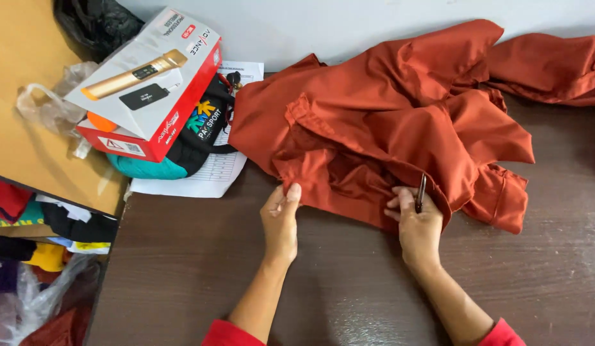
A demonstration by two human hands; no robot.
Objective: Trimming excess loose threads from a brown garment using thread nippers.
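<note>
Two hands | left hand pinches crumpled rust garment | right hand, maybe pen

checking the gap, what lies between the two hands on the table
In the head view, the rust-orange garment's lower edge spans from left hand to right hand; below it, bare dark table.

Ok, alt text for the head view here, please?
Two bare hands work a rust-orange garment on a dark wooden table: the left hand pinches its edge, the right hand holds a dark pen against it. A box sits at upper left.
</note>
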